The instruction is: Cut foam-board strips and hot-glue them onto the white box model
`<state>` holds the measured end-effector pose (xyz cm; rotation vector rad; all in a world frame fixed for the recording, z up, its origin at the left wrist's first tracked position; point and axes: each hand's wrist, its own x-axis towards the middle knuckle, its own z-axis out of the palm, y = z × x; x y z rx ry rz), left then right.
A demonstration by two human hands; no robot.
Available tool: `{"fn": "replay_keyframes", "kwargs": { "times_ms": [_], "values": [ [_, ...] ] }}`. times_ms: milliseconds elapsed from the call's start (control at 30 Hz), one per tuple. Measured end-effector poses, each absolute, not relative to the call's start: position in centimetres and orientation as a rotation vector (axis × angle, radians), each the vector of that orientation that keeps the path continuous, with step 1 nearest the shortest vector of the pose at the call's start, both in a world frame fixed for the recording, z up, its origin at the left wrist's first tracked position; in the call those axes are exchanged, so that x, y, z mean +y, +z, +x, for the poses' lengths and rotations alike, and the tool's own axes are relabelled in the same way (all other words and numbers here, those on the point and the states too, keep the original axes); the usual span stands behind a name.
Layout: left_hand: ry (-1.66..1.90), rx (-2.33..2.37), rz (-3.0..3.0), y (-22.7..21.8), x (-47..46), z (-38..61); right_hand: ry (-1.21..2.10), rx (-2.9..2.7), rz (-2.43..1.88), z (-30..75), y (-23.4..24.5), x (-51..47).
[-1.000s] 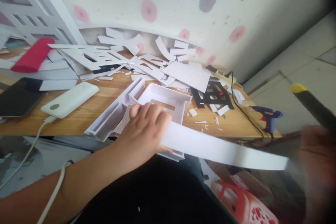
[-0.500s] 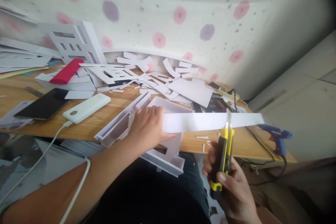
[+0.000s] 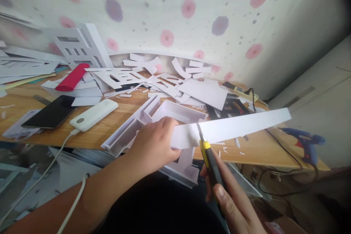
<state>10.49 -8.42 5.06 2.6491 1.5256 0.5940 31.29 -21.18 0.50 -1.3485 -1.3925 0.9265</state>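
A long white strip of foam board or card juts out to the right from my left hand, whose fingers are closed on its left end. My right hand grips a yellow and black utility knife. The knife's blade is out, and its tip lies against the strip, not far from my left fingers. Beneath my left hand, a white frame of upright-walled pieces rests at the table's front edge and reaches over it. My left palm hides part of that frame.
White offcuts are heaped along the back of the wooden table. A black tablet, a white power bank with a cable, and a red case lie left. A blue glue gun sits at the right edge.
The knife has moved left along the strip, its blade now leaning against it nearer my left hand. The strip's right end has tilted upward. The view has shifted slightly.
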Motion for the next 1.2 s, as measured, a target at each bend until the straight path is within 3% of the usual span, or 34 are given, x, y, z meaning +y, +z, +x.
{"fn": "replay_keyframes", "kwargs": {
  "times_ms": [300, 533, 1200],
  "values": [
    [1.048, 1.617, 2.827, 5.7, -8.7, 10.2, 0.824, -1.526, -1.282, 29.5, 0.0, -20.5],
    [1.076, 1.574, 2.836, 5.6, -8.5, 10.4, 0.71, -1.567, -1.307, 29.3, -0.1, -20.5],
    [1.076, 1.548, 2.829, 5.2, -8.7, 9.9, 0.781, -1.482, -1.422, 28.3, 1.0, -20.8]
  ]
}}
